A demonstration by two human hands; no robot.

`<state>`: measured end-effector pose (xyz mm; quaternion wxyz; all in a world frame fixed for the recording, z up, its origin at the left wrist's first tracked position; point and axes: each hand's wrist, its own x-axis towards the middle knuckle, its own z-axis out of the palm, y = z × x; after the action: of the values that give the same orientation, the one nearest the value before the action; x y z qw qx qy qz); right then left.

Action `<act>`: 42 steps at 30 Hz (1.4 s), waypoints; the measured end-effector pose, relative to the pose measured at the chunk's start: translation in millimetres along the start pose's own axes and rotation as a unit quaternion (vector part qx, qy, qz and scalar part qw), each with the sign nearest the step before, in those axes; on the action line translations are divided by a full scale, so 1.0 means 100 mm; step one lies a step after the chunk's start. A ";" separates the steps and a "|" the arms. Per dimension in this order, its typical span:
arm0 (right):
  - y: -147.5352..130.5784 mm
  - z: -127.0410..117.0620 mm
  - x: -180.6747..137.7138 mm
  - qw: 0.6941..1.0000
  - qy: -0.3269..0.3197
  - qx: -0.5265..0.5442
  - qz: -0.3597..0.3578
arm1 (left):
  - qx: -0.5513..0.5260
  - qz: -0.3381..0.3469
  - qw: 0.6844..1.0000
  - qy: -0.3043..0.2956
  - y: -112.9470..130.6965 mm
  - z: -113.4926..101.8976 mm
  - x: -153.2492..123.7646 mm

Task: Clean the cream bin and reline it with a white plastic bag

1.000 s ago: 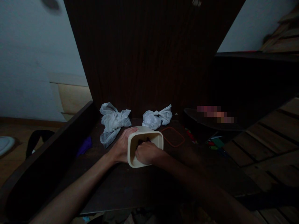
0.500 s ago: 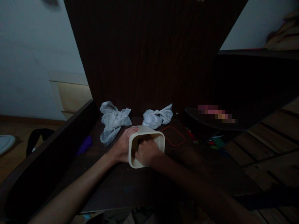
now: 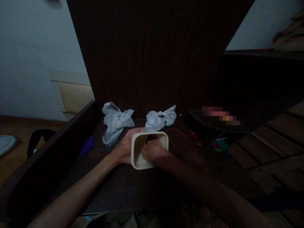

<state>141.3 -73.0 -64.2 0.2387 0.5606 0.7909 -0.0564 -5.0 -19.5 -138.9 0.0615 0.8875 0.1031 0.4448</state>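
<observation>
A cream plastic container (image 3: 133, 152) with rounded corners lies tilted, its mouth facing me. My left hand (image 3: 124, 147) is wrapped round its left side, thumb along the top. Inside the mouth is my right hand (image 3: 153, 151), fingers curled. Something dark shows by those fingers, too dim to name. Behind the container are two knotted whitish plastic bags, a left one (image 3: 115, 123) and a right one (image 3: 161, 118). To the right of the container lies a thin reddish rounded-rectangular ring (image 3: 178, 146), flat on the dark wooden surface (image 3: 106, 190).
A dark raised side board (image 3: 54, 158) borders the surface on the left, near a purple cloth (image 3: 86, 146). A tall dark panel (image 3: 152, 57) stands behind. Small coloured items (image 3: 220, 145) lie at right, beside wooden slats (image 3: 266, 142).
Inside the container, my right hand has shifted slightly to the right. My left hand keeps its grip, and the whole view has moved a little.
</observation>
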 end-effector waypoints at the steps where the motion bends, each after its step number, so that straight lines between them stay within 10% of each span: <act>1: 0.00 0.01 0.01 1.000 0.001 -0.003 0.009 | -0.001 0.005 1.000 0.000 0.00 0.00 0.00; 23: 0.01 0.03 -0.16 0.997 0.030 0.029 -0.060 | -0.011 -0.001 1.000 -0.009 -0.07 0.00 -0.05; 42: -0.22 0.21 -1.00 0.986 0.123 0.110 -0.022 | 0.003 -0.003 1.000 -0.012 -0.06 -0.01 -0.04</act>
<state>153.1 -174.3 -42.5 0.0752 0.5688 0.8152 -0.0795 -8.4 -14.8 -142.3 0.0614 0.8925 0.1069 0.4339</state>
